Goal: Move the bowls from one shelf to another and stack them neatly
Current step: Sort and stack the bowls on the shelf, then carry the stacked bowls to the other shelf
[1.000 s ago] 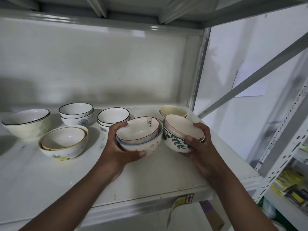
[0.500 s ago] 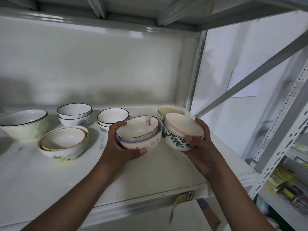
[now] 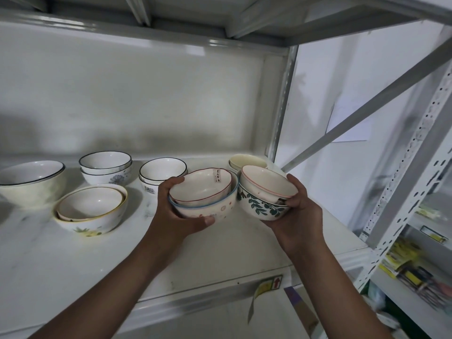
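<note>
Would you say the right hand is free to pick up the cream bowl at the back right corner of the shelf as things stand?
Probably not yet. The right hand already grips the leaf-patterned bowl stack, which sits in front of the cream bowl. The left hand is occupied too, gripping the dotted bowl stack.

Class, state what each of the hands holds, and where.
Left hand: dotted bowl pair, rim and side. Right hand: leaf-patterned bowl pair, rim and side.
</note>
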Available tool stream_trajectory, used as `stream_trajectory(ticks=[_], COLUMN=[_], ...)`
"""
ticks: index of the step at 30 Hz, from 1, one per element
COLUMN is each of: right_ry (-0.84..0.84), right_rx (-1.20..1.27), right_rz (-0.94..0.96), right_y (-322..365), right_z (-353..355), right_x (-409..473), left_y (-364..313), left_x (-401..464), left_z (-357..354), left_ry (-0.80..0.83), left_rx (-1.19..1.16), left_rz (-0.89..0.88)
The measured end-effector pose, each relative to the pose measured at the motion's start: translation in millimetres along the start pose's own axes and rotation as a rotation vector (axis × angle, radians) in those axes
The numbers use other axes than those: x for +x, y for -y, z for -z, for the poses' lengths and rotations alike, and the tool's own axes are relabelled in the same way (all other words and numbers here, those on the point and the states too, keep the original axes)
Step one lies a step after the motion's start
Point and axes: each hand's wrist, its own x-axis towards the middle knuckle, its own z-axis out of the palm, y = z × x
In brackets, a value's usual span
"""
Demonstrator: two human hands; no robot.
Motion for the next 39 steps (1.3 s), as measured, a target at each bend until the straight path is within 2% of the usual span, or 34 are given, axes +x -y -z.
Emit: stream_trajectory(ticks=[4,13,19,25,35,39], right_ry=[-0.051,-0.034,-0.006,-0.049,0.126,0.113], right_rx=[-0.015,0.008,0.002,0.053,0.014,-0.131], right_rz=[0.016,0.053,0.045,0.111,0.182,0.213], right_y=[-1,15,25,41,61,59], right_z=[0,-4,-6,2,24,30], right_x=[-1,-7,-15,-26,-63,-74], left_y=[-1,-3,-6,-8,-15,-15], left_x=[-1,-1,3,8,6,4], left_z=[0,-7,-18,-40,-60,-66], left_ry=[0.007,0.038,0.046,0.100,0.233,0.252], left_rx=[0.016,0.013,-0.074,-0.209,-0.347,-0.374], left_rz=[-0.004,0.010,0.004,0.040,0.094,0.095])
